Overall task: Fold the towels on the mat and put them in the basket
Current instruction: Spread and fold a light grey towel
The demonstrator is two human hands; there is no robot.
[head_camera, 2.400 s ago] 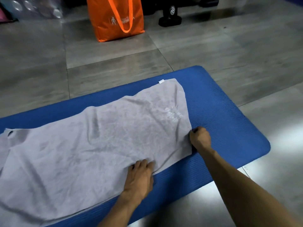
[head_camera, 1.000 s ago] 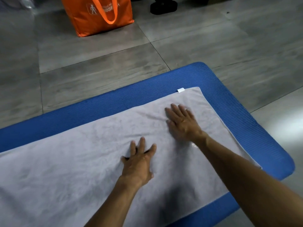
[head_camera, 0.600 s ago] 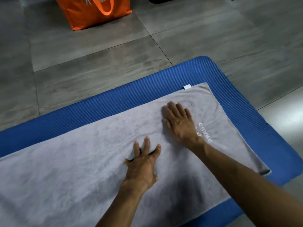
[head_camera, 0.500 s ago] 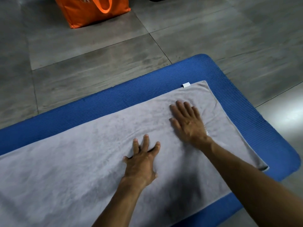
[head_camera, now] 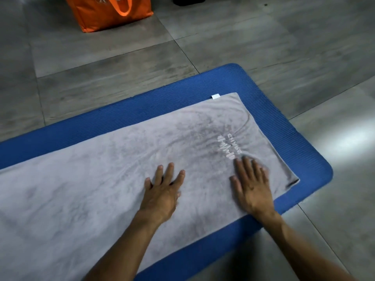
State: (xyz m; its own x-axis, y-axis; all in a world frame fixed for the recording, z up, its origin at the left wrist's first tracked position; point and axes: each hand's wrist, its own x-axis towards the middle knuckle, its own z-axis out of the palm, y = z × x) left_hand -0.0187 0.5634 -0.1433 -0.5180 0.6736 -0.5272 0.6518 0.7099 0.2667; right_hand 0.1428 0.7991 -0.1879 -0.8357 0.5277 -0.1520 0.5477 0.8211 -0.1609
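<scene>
A grey towel [head_camera: 97,179] lies spread flat along the blue mat [head_camera: 274,110], with a white tag at its far right corner and white embroidered lettering near its right end. My left hand [head_camera: 162,191] presses flat on the towel's middle, fingers straight and spread. My right hand [head_camera: 251,183] lies flat on the towel near its right end, just below the lettering, its fingertips blurred. No basket is in view.
An orange tote bag [head_camera: 109,13] stands on the grey tiled floor [head_camera: 121,63] beyond the mat. A dark object [head_camera: 186,1] shows at the top edge. The mat's rounded right end lies close to a glare patch on the tiles.
My right hand has slid toward me and to the right across the towel, uncovering the lettering. The left hand stays pressed in the same spot. Earlier, both hands pulled the crumpled towel flat.
</scene>
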